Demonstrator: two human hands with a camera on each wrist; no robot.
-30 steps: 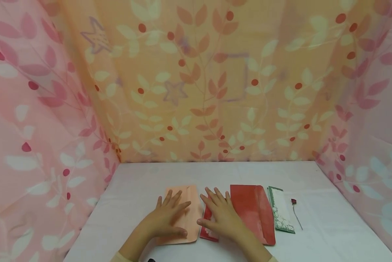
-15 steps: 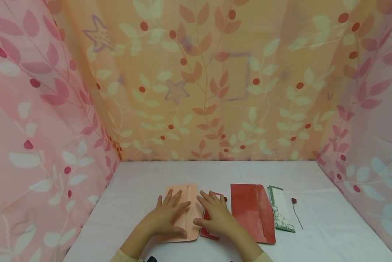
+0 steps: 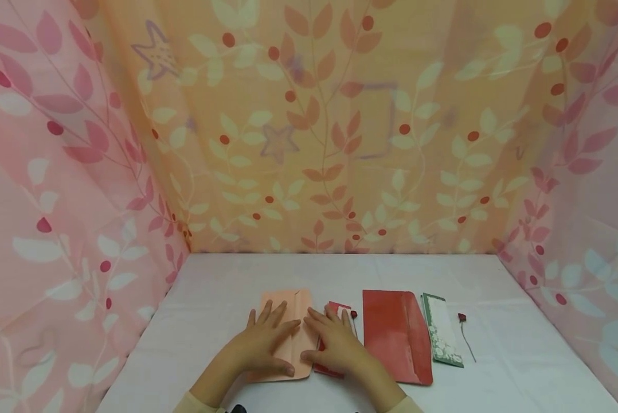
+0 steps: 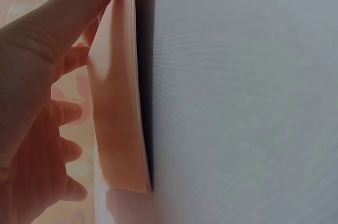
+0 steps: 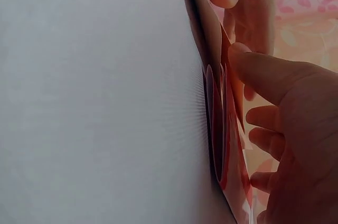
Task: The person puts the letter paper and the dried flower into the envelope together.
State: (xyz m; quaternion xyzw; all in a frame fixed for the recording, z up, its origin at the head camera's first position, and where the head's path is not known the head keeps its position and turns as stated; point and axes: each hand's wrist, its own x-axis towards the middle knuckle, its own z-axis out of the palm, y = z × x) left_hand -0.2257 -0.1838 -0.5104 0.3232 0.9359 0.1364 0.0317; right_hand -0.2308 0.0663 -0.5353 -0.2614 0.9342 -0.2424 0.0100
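A peach envelope [image 3: 293,344] lies flat on the table, its flap line running near the right side. My left hand [image 3: 259,347] is spread over it, fingers straight; the left wrist view shows the thumb at the edge of the envelope [image 4: 119,123]. My right hand [image 3: 335,341] reaches over a folded red card [image 3: 331,370] with pale flowers, and its fingertips and thumb come to the envelope's right edge. In the right wrist view that thumb lies close along the envelope, above the folded card [image 5: 232,145]. Part of the red card is hidden under the right hand.
Right of my hands lies a larger red envelope [image 3: 388,338], then a green-bordered card [image 3: 443,332] with white flowers. A dried rose [image 3: 462,318] on a thin stem is farthest right. Another small rose [image 3: 354,315] sits beside the red card. Patterned cloth [image 3: 309,143] walls the table.
My right hand has slid left from over the red card to the peach envelope's right edge, uncovering the small rose and the card's top. The left hand has stayed in place.
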